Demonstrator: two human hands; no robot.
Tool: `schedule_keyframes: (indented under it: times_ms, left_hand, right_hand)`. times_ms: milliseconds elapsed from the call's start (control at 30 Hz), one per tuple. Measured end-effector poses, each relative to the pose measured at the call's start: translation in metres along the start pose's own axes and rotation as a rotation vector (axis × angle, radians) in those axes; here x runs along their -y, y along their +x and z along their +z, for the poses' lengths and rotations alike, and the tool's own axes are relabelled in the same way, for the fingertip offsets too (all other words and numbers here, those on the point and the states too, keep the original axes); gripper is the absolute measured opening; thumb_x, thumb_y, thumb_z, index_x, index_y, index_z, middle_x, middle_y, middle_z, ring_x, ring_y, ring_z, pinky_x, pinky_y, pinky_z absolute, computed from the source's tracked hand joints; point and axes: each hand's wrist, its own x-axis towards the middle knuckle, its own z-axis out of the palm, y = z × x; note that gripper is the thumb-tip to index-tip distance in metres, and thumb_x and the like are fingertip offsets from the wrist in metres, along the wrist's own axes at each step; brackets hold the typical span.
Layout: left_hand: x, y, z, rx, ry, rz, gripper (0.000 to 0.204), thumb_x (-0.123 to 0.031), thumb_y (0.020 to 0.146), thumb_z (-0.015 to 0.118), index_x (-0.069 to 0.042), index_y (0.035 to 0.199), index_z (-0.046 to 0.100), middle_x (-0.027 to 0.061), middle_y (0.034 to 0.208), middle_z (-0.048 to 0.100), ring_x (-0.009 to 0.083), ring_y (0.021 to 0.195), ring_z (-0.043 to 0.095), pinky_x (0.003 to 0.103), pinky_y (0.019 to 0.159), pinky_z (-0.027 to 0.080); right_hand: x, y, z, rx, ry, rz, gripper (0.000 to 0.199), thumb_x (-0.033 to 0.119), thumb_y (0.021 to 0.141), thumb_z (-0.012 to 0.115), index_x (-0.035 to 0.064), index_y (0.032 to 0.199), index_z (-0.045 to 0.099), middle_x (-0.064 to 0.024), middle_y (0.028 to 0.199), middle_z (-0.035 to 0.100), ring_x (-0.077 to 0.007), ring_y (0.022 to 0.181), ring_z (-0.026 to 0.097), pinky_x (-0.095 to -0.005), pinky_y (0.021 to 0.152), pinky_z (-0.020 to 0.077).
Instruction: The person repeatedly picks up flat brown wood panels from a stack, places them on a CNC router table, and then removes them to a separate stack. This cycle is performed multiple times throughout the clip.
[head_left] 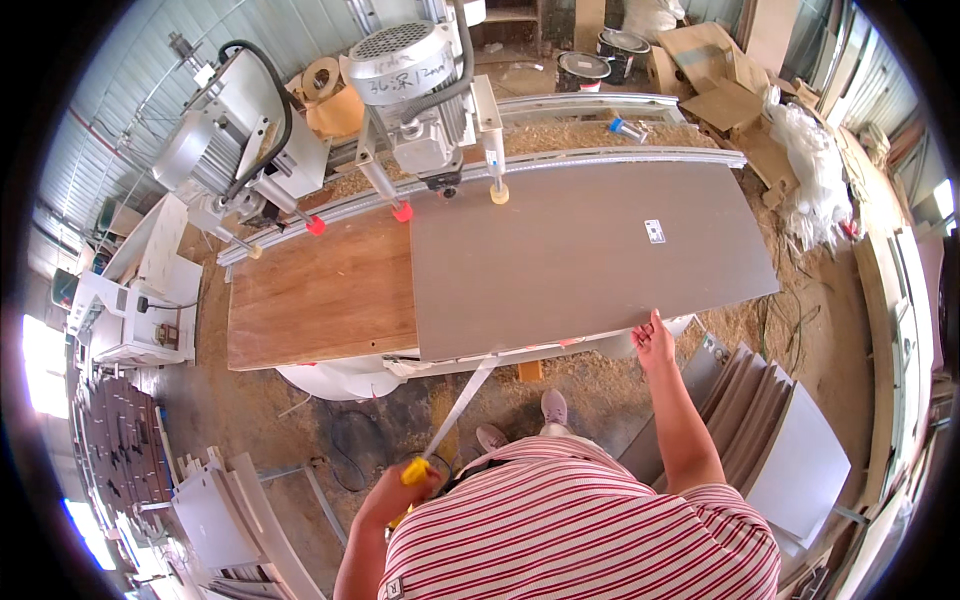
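A grey flat panel [560, 250], with a small white label [654, 231] toward its right end, lies on the drilling machine's bed. Left of it shows a brown wooden board [320, 290]. My left hand [398, 492], low and left of my body, is closed round a yellow tool that looks like a tape measure [415, 471]. A pale strip [462, 405] runs from it up to the panel's front edge. At that edge, further right, my right hand [654, 343] has its fingers loosely bent and apart, nothing visible in them. Whether it touches the panel, I cannot tell.
Two motor heads [410, 90] with red- and cream-tipped rods stand over the far side, behind a metal rail [600, 157]. Grey panels lean in a stack [790, 450] at my right; more boards [225, 515] stand at lower left. Sawdust, cardboard [720, 100] and plastic wrap [810, 180] lie beyond.
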Motion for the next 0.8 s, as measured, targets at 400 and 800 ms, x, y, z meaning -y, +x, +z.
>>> schedule_keyframes:
  times_ms: [400, 800]
  left_hand:
    - [0.007, -0.024, -0.010, -0.520, -0.532, 0.053, 0.013, -0.004, 0.088, 0.063, 0.000, 0.100, 0.064, 0.0004, 0.070, 0.058, 0.0093, 0.056, 0.053, 0.025, 0.050, 0.042]
    - [-0.036, -0.016, 0.026, -0.531, -0.649, 0.070, 0.017, -0.014, 0.092, 0.066, -0.002, 0.104, 0.065, 0.0040, 0.073, 0.060, 0.0123, 0.059, 0.056, 0.026, 0.055, 0.046]
  right_hand:
    - [0.067, 0.037, -0.038, -0.090, 0.024, -0.127, 0.028, 0.038, 0.093, 0.066, 0.0136, 0.103, 0.058, 0.0015, 0.092, 0.061, -0.0151, 0.083, 0.058, -0.0338, 0.076, 0.0479]
    - [0.090, 0.070, -0.056, -0.149, 0.032, -0.003, 0.029, 0.041, 0.090, 0.069, 0.0159, 0.100, 0.061, 0.0018, 0.094, 0.060, -0.0142, 0.089, 0.056, -0.0325, 0.081, 0.0480]
